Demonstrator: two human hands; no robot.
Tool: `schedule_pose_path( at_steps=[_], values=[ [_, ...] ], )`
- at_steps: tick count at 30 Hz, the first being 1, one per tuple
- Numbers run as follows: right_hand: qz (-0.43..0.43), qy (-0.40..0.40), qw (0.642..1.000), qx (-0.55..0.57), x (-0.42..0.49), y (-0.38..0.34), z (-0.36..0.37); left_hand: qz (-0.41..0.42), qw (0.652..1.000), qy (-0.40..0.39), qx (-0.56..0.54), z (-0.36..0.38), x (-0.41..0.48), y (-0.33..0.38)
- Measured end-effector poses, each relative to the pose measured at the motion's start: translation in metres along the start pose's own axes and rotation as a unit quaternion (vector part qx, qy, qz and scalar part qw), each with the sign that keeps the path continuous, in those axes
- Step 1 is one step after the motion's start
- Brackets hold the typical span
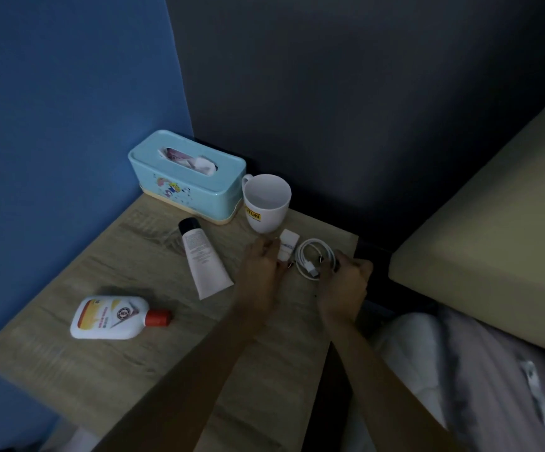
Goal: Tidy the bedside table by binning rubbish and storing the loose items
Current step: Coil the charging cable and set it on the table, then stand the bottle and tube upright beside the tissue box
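On the wooden bedside table (134,370) a coiled white cable (310,254) lies near the right edge. Beside it on the left is a small white tube (288,244) with blue print. My left hand (259,275) has its fingers closed around the lower end of the small tube. My right hand (346,282) pinches the right side of the cable coil. A long white tube with a black cap (202,259) lies flat left of my hands. Near the front left, a white bottle with a red cap (111,318) lies on its side.
A teal tissue box (186,181) stands in the back corner against the blue wall, with a white mug (266,203) upright beside it. A beige mattress (493,223) and pale bedding (460,370) lie to the right, across a dark gap.
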State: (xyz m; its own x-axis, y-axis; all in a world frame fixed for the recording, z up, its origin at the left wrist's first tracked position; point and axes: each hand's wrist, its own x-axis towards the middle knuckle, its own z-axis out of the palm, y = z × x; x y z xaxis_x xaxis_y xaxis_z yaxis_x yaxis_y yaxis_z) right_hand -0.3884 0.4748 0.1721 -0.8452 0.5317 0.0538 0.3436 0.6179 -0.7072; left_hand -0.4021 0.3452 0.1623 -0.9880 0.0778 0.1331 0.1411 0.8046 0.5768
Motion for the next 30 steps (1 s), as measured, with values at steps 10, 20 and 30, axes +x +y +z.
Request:
schedule_pose_path(
  at_steps=[10, 20, 30],
  values=[
    [-0.097, 0.009, 0.993, -0.063, -0.015, 0.001, -0.009, 0.061, 0.998, 0.007, 0.016, -0.032, -0.017, -0.008],
    [-0.342, -0.206, 0.914, -0.07, -0.066, -0.097, 0.046, 0.03, 0.992, -0.032, 0.122, -0.157, -0.071, -0.118],
    [-0.282, -0.267, 0.913, -0.123, -0.071, -0.114, 0.101, -0.083, 0.951, -0.258, 0.146, -0.181, -0.075, -0.156]
  ],
)
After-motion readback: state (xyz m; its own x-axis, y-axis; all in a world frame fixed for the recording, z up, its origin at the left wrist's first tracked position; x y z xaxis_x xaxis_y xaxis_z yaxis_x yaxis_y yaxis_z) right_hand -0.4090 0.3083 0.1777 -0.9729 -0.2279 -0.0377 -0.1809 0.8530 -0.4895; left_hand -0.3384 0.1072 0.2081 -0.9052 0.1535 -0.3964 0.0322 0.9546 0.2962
